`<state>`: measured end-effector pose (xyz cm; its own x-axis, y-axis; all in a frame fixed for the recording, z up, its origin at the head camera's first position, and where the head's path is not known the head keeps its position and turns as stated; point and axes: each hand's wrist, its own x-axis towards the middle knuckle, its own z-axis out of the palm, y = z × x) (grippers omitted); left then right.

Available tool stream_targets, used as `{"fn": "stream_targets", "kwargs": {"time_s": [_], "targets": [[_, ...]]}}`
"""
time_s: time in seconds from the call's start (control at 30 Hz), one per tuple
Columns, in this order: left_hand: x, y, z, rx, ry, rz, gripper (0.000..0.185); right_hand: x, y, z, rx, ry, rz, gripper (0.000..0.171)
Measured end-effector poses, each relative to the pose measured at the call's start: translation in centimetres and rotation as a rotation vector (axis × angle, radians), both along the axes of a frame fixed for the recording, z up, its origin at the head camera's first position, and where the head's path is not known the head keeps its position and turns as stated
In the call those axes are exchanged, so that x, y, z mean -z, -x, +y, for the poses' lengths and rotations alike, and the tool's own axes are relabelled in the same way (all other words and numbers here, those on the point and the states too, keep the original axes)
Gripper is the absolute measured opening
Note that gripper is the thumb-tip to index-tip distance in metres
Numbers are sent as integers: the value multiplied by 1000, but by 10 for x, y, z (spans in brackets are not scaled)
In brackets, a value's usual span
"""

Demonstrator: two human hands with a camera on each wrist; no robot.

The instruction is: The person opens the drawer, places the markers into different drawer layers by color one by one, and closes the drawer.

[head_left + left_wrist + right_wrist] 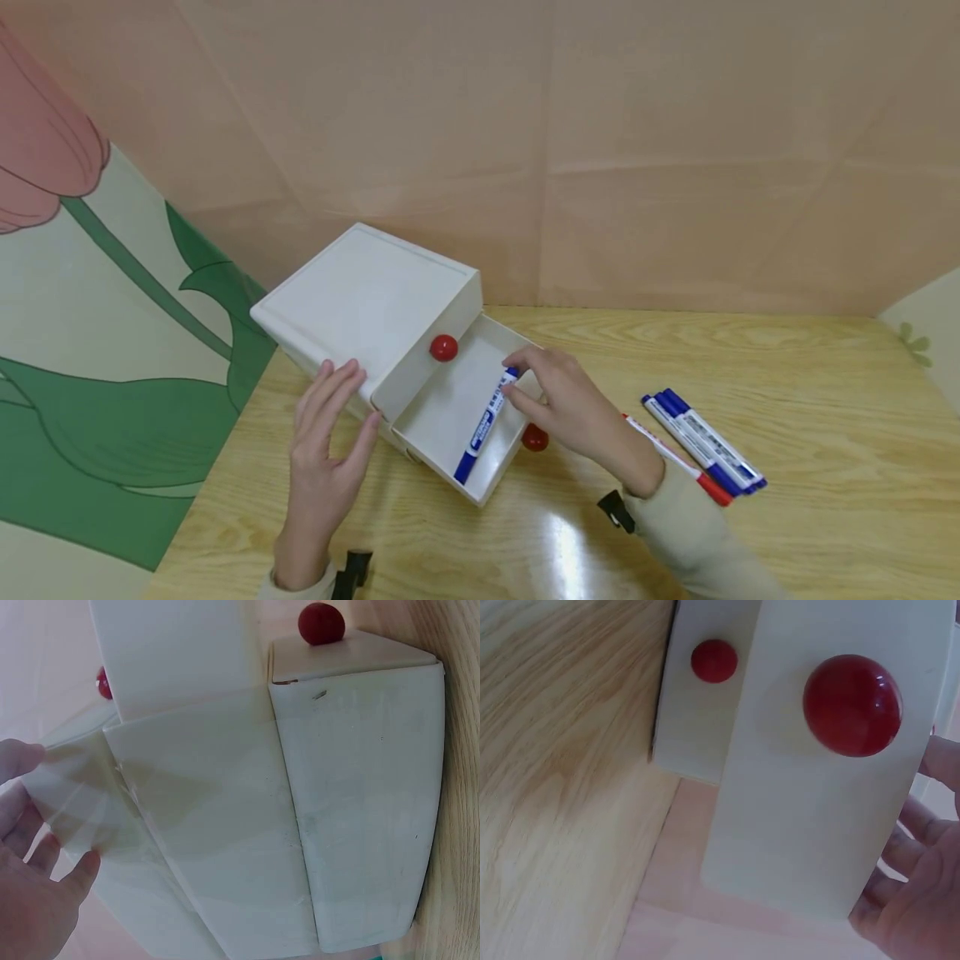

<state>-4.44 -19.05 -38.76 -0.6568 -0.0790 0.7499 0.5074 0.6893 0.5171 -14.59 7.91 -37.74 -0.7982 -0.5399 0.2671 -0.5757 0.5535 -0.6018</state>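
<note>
A creased peach backdrop (637, 167) rose behind a wood-grained table (810, 400), whose near edge was cut off in the head view; glare whitened part of its surface. At left stood a wall mural (135, 425) with a tulip cropped by the frame. The white cabinet (360, 304) was set at an angle on the table, its lowest unit visible only in the wrist views. The middle drawer (446, 400) was pulled out, its rear covered by the section above. The left hand (324, 462), fingers extended and apart, held nothing at the cabinet's side. The right hand (573, 408) reached over the drawer, thumb and forefinger bent about the upper end of a blue marker (487, 421); whether they pinched it could not be told. The marker slanted within the drawer, concealed in the right wrist view by the drawer front. Rightward on the table lay blue-capped markers (705, 442), too closely packed to count, beside a red marker (714, 489). Red knobs (444, 348) marked the drawer fronts.
</note>
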Motion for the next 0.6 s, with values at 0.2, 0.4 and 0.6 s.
{"fn": "stream_targets", "kwargs": {"time_s": [0.2, 0.4, 0.6], "targets": [[0, 0, 0, 1, 20, 34, 52, 3, 2, 0, 29, -82, 99, 30], [-1, 0, 0, 1, 14, 30, 51, 2, 1, -2, 53, -114, 101, 32], [0, 1, 0, 1, 21, 44, 50, 4, 2, -1, 50, -120, 118, 31]]}}
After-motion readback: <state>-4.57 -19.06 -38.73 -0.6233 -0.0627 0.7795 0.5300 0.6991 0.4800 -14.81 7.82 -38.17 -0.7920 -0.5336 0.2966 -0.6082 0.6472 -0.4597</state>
